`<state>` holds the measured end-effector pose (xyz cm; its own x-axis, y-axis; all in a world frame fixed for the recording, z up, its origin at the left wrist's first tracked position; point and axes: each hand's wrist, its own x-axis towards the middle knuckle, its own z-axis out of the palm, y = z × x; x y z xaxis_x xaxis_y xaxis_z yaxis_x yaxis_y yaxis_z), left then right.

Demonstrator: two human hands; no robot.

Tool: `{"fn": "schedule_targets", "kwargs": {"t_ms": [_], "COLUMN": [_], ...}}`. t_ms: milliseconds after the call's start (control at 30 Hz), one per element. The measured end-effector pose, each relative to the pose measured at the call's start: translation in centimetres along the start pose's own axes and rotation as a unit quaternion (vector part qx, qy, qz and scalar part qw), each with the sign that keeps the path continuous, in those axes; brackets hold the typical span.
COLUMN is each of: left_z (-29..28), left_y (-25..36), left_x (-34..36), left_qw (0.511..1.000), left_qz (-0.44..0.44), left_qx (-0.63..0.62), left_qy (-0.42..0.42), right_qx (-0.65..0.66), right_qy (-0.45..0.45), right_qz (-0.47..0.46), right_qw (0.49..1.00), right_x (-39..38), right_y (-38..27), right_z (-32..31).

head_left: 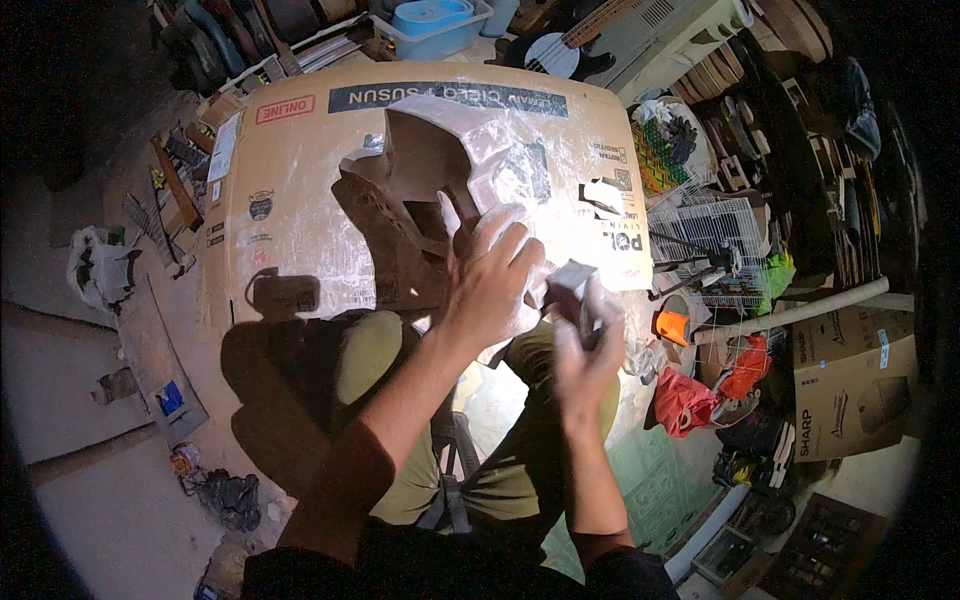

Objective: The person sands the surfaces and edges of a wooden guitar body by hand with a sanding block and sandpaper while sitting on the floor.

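Clasping dusty carved piece (486,150) over cardboard box (280,185): left hand (490,275). Right hand (590,348), just right, grips grey block (570,282). Risk, judged: dust-slick left grasp could let piece slide, block clipping left hand.

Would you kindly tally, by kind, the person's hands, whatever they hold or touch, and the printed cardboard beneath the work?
Bare hands, left hand and right hand: 2
Dusty brown curved workpiece, material unclear: 1
Small grey angular block: 1
Large brown printed cardboard: 1
Total: 5
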<state>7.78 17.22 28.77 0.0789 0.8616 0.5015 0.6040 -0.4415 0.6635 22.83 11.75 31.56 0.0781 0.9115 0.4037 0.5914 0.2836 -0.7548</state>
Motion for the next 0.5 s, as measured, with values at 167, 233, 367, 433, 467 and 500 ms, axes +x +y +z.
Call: {"fn": "schedule_targets", "kwargs": {"t_ms": [167, 233, 367, 433, 467, 500], "left_z": [0.0, 0.0, -0.4, 0.0, 0.0, -0.1], "left_y": [-0.2, -0.2, 0.1, -0.1, -0.2, -0.3], "left_x": [0.4, 0.8, 0.3, 1.0, 0.4, 0.3], "left_qw": [1.0, 1.0, 1.0, 0.999, 0.999, 0.999], "left_qz": [0.008, 0.018, 0.02, 0.022, 0.002, 0.001], "left_qx": [0.022, 0.014, -0.013, -0.026, -0.044, -0.037], "left_qy": [-0.004, 0.002, 0.006, 0.019, 0.013, 0.009], "right_qx": [0.049, -0.002, 0.013, 0.084, 0.013, -0.059], "right_qy": [0.01, 0.004, -0.018, 0.053, -0.005, -0.061], "right_qz": [0.036, 0.003, 0.017, 0.09, -0.004, -0.097], "right_qw": [0.998, 1.0, 1.0, 0.991, 1.0, 0.992], "right_x": [-0.3, -0.6, -0.9, 0.2, -0.4, -1.3], "right_y": [1.1, -0.2, 0.9, -0.3, -1.2, -1.9], "right_z": [0.8, 0.8, 0.1, 1.6, 0.8, 0.1]}}
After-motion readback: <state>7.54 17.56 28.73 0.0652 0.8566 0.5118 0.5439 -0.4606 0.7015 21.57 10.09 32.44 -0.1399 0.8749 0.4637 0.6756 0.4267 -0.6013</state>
